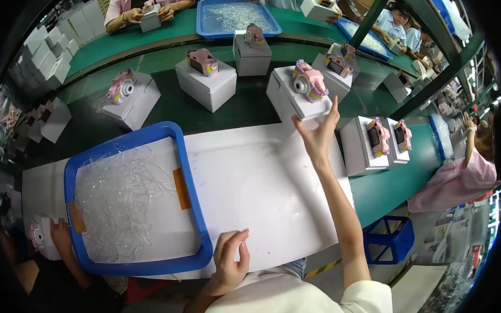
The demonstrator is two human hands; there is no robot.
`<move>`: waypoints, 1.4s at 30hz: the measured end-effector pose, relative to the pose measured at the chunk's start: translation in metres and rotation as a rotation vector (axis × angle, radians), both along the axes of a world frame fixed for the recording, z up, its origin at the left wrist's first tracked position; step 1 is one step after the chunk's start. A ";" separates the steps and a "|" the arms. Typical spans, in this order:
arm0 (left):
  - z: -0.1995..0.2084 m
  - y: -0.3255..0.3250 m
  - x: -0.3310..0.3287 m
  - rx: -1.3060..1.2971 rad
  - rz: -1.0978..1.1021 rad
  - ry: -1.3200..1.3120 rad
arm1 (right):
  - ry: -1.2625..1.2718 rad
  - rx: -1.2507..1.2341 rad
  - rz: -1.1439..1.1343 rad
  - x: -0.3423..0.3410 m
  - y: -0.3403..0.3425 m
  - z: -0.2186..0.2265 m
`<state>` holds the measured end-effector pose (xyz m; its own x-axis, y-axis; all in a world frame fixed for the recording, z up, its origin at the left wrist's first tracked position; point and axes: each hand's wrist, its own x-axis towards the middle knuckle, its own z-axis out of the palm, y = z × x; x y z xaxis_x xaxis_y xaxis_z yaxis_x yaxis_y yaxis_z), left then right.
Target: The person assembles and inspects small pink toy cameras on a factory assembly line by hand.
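Observation:
My right hand [319, 136] reaches forward with thumb and fingers spread wide, at the near end of a white box [287, 97]. On that box rests a pink toy camera [310, 82] with a white lens ring and purple and yellow parts. Whether the fingertips touch the box I cannot tell. My left hand [230, 263] hovers over the near edge of the white work board [262, 183], loosely curled, a gap between thumb and fingers and nothing visible in it. Beside it, on the left, a blue tray [189, 214] holds a heap of clear plastic loops [119, 199].
Several white boxes topped with toy cameras [203, 62] stand along the green belt [166, 115]. Two more boxes [363, 147] stand at right. A co-worker's hand [60, 237] holds a box at far left. Other people work across the belt. A blue stool [388, 240] stands at lower right.

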<state>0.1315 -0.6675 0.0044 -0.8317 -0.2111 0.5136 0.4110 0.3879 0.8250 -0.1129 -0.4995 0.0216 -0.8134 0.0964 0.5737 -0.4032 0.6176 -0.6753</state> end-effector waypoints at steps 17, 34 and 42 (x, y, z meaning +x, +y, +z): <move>-0.082 -0.018 0.060 -0.112 0.084 0.009 | 0.148 0.352 0.053 -0.154 -0.112 -0.013; -0.078 -0.045 0.068 -0.331 -0.213 -0.100 | 0.180 0.022 -0.164 -0.153 -0.068 0.076; -0.073 -0.036 0.068 -0.028 0.052 0.051 | -0.157 -0.067 0.346 0.074 0.009 0.085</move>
<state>0.1995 -0.7030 -0.0682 -0.7926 -0.2385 0.5612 0.4306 0.4327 0.7921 -0.0385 -0.4904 0.1064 -0.8820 -0.1658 0.4411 -0.4682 0.4155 -0.7799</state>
